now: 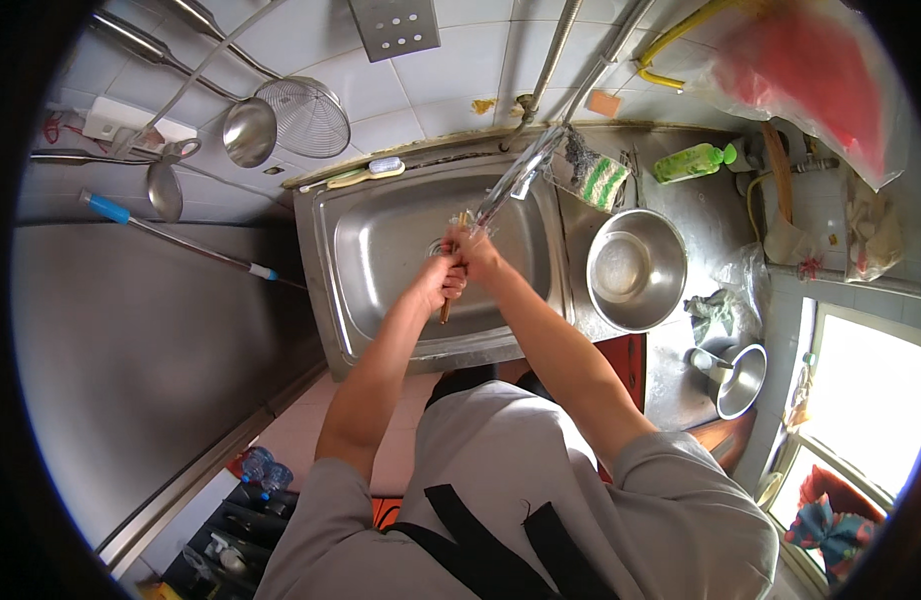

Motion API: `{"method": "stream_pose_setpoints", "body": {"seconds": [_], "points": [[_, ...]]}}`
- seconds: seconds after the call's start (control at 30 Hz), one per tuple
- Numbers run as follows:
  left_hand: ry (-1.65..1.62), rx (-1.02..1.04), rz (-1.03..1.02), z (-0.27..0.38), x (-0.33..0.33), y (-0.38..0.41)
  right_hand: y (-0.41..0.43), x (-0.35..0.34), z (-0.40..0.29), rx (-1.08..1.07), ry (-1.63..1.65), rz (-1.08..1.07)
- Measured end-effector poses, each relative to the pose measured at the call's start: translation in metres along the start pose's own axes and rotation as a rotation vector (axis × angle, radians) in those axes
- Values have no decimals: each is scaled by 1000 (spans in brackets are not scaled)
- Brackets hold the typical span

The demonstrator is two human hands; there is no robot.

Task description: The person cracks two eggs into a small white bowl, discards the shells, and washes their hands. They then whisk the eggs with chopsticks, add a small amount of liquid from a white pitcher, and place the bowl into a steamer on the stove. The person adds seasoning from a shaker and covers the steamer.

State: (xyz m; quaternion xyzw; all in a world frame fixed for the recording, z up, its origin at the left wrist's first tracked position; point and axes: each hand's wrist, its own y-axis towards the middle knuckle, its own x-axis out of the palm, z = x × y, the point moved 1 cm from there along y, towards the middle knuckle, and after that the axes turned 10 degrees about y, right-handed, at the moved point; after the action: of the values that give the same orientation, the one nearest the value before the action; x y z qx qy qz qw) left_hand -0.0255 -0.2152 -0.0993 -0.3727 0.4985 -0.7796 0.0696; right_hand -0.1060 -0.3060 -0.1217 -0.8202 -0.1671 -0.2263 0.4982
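Observation:
Over the stainless steel sink (385,217), both my hands are closed around a bundle of thin brown sticks, apparently chopsticks (445,312). My left hand (436,280) grips the lower part, with the stick ends poking out below it. Touching it just above, my right hand (472,251) wraps the upper part, slightly blurred. The metal faucet (522,174) slants down to the right hand, and water seems to splash at its mouth. The fingers hide most of the sticks, so their number cannot be told.
A steel basin (633,274) stands right of the sink, below a striped cloth (604,182) and a green bottle (689,163). A smaller steel bowl (747,382) sits nearer me. A brush (367,172) lies on the sink's back rim. Ladles (250,133) and a wire strainer (310,120) hang at left.

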Motion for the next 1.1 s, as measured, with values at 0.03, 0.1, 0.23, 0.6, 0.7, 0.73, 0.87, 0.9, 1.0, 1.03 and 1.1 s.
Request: {"method": "stream_pose_setpoints", "body": {"seconds": [0.03,0.1,0.23,0.6,0.7,0.73,0.87,0.9,1.0,1.03,1.1], "points": [[35,23,-10,2,10,-5,14,-15,2,19,26,-8],[111,66,-25,2,34,-15,43,-45,-4,59,85,-28],[131,75,9,-7,59,-27,57,-44,-44,-100,41,63],[116,199,57,-27,56,-68,96,-60,-102,-215,-483,-81],[69,271,131,-68,32,-43,44,-68,-46,-108,-520,-211],[159,230,177,-81,20,-19,25,-80,-26,-84,-543,-331],[1308,602,820,-122,58,-29,-31,-107,26,617,-234,-219],[1277,600,873,-128,67,-30,-12,-128,26,493,-369,-233],[1094,625,1007,-161,69,-19,-55,-64,23,254,-738,-268],[1045,609,973,-157,82,-43,-54,-52,-2,-4,-928,-317],[1033,681,1006,-157,103,-95,-23,-32,-47,-534,-1072,-496]]}}
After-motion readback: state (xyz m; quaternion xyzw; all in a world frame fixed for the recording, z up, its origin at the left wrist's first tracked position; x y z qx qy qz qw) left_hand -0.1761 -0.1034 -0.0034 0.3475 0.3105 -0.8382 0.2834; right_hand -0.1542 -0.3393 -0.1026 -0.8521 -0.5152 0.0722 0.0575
